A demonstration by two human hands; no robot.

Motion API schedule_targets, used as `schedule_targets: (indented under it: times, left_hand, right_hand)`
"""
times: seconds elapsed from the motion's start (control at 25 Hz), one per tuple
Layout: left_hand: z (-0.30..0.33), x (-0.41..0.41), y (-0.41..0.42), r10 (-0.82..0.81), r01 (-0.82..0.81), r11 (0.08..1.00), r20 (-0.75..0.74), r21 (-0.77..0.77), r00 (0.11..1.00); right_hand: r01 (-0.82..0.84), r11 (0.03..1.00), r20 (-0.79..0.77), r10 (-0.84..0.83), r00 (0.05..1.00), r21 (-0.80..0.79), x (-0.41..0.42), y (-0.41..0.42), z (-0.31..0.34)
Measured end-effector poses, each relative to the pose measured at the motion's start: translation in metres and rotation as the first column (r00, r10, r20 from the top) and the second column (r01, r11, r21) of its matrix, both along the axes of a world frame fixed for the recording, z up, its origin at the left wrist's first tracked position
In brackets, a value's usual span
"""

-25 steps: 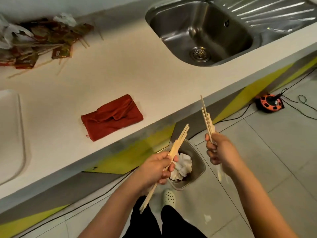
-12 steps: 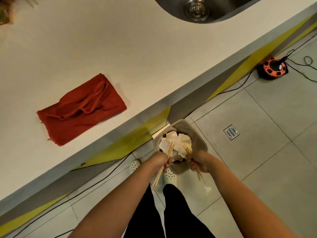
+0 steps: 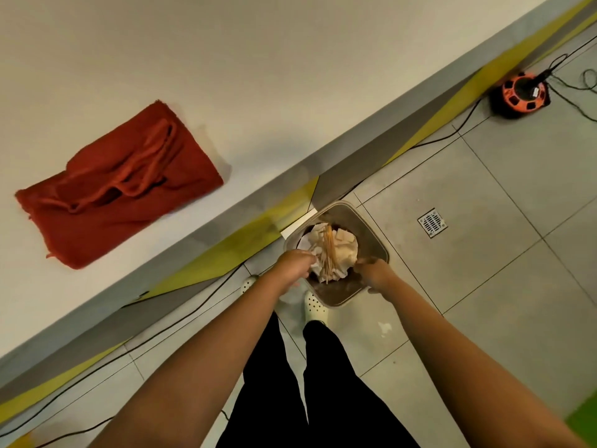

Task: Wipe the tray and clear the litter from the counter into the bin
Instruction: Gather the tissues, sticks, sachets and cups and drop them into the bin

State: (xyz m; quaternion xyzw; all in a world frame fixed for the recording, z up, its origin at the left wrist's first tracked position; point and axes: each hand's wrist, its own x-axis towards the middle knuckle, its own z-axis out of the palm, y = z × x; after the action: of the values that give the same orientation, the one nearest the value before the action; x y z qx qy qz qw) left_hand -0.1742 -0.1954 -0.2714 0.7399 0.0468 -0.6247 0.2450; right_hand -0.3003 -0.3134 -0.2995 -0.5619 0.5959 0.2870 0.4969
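Floor: grey tiles (image 3: 504, 263) with a small metal drain grate (image 3: 432, 222) set into one of them; a white scrap (image 3: 384, 328) lies on the tile near the person's feet.
Counter: pale worktop (image 3: 290, 76) filling the upper left, its front edge running diagonally, with a grey and yellow panel (image 3: 226, 250) below it.
Cloth: red rag (image 3: 119, 185), rumpled and folded, lying flat on the counter well back from the edge.
Bin: small grey tub (image 3: 371, 231) on the floor, just below the counter edge and right in front of the person's feet.
Litter: wooden sticks (image 3: 329, 253) lie in a bundle on top of crumpled white paper (image 3: 345, 253) inside the bin.
Left hand: left hand (image 3: 295, 263) at the near left rim of the bin, fingers curled downward beside the paper; nothing shows in its grasp.
Right hand: right hand (image 3: 374, 273) over the near right rim, fingers bent loosely, nothing shows in its grip.
Cable reel: orange and black reel (image 3: 518, 95) on the floor at upper right, with black cords (image 3: 433, 142) trailing along the base of the counter.
Person: black trousers (image 3: 323, 383) and pale perforated clogs (image 3: 315, 303).
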Motion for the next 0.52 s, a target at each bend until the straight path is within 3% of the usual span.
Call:
schedule_targets:
  times: [0.2, 0.32, 0.52]
  left_hand:
    - [0.041, -0.004, -0.014, 0.029, -0.007, 0.983, 0.113, -0.186, 0.993]
    - [0.077, -0.006, -0.018, 0.080, -0.021, 0.956, 0.188, -0.294, 0.979]
    - [0.170, 0.009, -0.013, 0.220, -0.114, 0.854, 0.154, -0.508, 0.963]
  right_hand:
    - [0.019, 0.999, 0.214, -0.010, 0.977, -0.041, 0.007, 0.006, 0.029]
    - [0.133, 0.987, 0.409, -0.087, 0.908, -0.087, 0.022, -0.005, 0.069]
    - [0.115, 0.966, 0.622, 0.056, 0.781, -0.232, 0.044, -0.019, 0.166]
